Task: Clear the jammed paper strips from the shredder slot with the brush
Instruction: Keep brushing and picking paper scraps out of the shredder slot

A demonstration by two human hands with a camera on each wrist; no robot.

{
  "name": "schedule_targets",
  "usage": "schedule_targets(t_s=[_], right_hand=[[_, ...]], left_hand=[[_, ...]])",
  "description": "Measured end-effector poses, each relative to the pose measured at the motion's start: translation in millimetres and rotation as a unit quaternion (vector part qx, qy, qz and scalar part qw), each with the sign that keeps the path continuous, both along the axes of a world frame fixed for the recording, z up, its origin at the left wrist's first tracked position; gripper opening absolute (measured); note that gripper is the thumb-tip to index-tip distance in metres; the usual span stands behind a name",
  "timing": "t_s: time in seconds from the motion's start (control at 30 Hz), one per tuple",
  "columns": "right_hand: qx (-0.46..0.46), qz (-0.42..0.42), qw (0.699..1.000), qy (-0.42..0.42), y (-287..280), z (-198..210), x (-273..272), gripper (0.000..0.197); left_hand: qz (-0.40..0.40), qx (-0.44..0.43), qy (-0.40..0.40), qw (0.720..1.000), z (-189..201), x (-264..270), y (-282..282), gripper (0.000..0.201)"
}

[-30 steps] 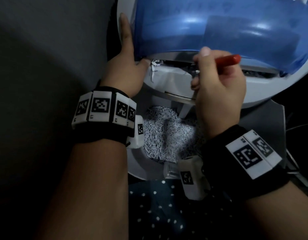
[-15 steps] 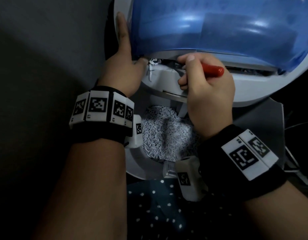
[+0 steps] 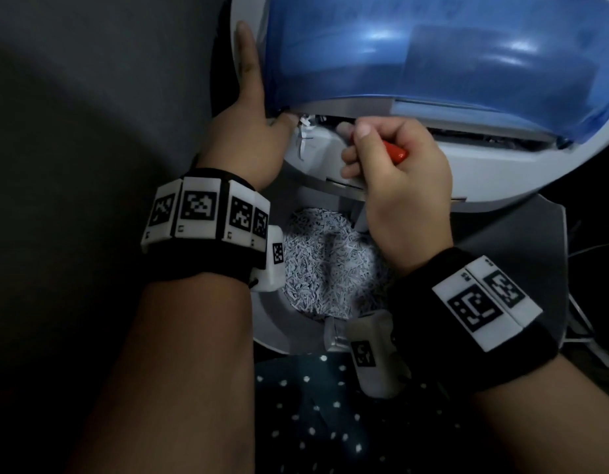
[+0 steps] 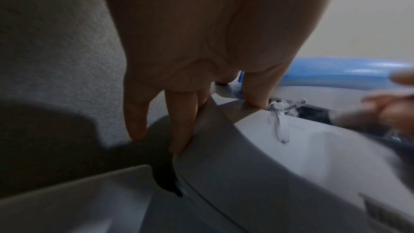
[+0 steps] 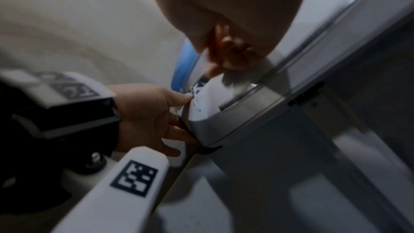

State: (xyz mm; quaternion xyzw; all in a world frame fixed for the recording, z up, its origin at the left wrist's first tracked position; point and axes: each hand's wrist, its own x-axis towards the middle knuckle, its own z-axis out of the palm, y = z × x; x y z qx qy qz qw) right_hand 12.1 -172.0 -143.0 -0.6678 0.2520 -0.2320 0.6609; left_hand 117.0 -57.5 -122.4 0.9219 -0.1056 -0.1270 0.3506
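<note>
The shredder head is white with a blue translucent cover. Its slot runs under the cover's edge. White paper strips hang out of the slot's left end. My right hand grips the red-handled brush; the brush's working end is hidden behind my fingers at the slot. My left hand lies flat with straight fingers against the shredder's left side, thumb beside the strips.
Below the head, the white bin holds a heap of shredded paper. A grey wall or fabric surface stands to the left. Dark dotted cloth lies at the bottom. Cables show at the right.
My right hand with the brush has moved left along the slot towards the strips at its left end. The left hand has stayed on the shredder's side.
</note>
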Motion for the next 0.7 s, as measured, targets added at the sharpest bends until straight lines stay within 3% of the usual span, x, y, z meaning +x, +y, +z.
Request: schedule_targets(t_s=[0.1,0.17,0.27,0.4,0.5,0.6,0.7], right_hand=[[0.078,-0.066,0.994,-0.045,-5.8,6.6,0.3,0.028],[0.095,-0.092,0.989,-0.065,-9.1,8.1,0.2,0.023],[0.100,-0.030,0.992,-0.069,-5.4,8.4,2.0,0.010],[0.109,-0.010,0.992,-0.066,-2.6,12.0,1.3,0.014],[0.026,-0.068,0.990,-0.118,-7.0,17.3,-4.3,0.017],[-0.028,-0.028,0.983,-0.179,-5.8,22.8,-8.5,0.016],[-0.122,0.023,0.986,-0.109,-1.1,18.5,-6.7,0.017]], left_hand=[[-0.002,-0.007,0.002,1.000,0.0,0.1,-0.2,0.090],[-0.001,-0.007,0.001,1.000,0.4,0.0,0.3,0.089],[-0.004,-0.003,-0.001,1.000,1.3,-1.0,-0.1,0.089],[-0.008,-0.001,-0.005,1.000,1.6,-2.8,-0.5,0.089],[-0.003,0.000,-0.001,1.000,3.1,-3.1,-1.0,0.088],[-0.003,-0.002,0.001,1.000,3.7,-3.1,-0.6,0.088],[-0.004,0.002,-0.003,1.000,3.9,-3.8,-0.5,0.088]])
